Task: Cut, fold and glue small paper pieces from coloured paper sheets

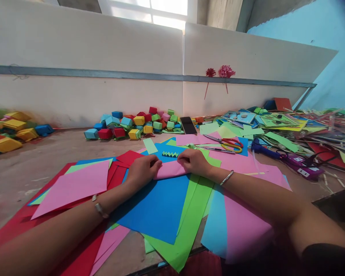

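Note:
A folded strip of pink paper (169, 171) stretches between my two hands above a blue sheet (158, 209). My left hand (143, 168) pinches its left end, fingers closed. At the other end my right hand (194, 162) grips the same paper between thumb and fingers. Just beyond the strip lies a small green zigzag-folded paper piece (170, 154). Green sheets (199, 203) stick out from under the blue one. Scissors (227, 142) with red and yellow handles rest past my right hand, beside a slim pen-like tool (217, 150).
Folded paper blocks (138, 122) in several colours sit along the back wall, near a dark phone (188, 125). A purple glue gun (297, 163) lies at right, before piled cards and sticks (281, 119). Pink (74, 186) and red sheets (83, 245) spread at left.

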A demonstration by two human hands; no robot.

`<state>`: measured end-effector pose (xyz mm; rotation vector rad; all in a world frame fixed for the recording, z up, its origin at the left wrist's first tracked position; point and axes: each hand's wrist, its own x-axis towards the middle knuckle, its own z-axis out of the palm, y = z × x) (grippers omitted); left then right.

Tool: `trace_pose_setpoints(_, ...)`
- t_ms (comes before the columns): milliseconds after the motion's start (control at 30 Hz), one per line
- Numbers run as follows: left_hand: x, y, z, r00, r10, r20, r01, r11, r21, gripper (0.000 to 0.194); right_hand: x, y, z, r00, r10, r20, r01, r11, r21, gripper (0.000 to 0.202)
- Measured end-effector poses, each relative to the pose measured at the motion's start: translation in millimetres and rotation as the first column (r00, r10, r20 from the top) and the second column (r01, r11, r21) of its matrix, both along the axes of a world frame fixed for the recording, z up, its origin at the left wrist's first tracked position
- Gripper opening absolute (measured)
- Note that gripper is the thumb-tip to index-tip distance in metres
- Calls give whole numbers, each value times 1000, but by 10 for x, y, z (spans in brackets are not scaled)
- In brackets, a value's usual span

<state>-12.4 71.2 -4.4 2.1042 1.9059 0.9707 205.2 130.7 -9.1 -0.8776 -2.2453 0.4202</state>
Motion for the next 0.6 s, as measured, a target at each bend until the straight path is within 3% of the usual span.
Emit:
trace_pose_setpoints(133, 3, -4, -15, 985, 8, -170, -10, 1000, -15, 24, -10, 7, -16, 990, -6, 141, 2, 1000, 27, 16)
trace_pose_setpoints(267, 55, -50, 21, 940, -9, -341, -11, 998, -57, 23, -38, -34, 22, 942, -98, 321, 78, 994, 73, 16)
trace_pose_setpoints(400, 36, -32, 13, 916, -34, -401, 25, 999, -28, 22, -58, -87, 77, 902, -129, 411, 100, 991, 91, 18)
trace_pose_setpoints(500, -10, 33, -38, 926, -116, -359, 166, 980, 112, 16, -58, -99, 98, 899, -118, 422, 92, 992, 83, 19)
trace_pose_setpoints(600, -19, 72, -88, 895, -350, -276, 409, 890, 200, 25, -59, -102, 110, 897, -101, 430, 82, 995, 63, 18)
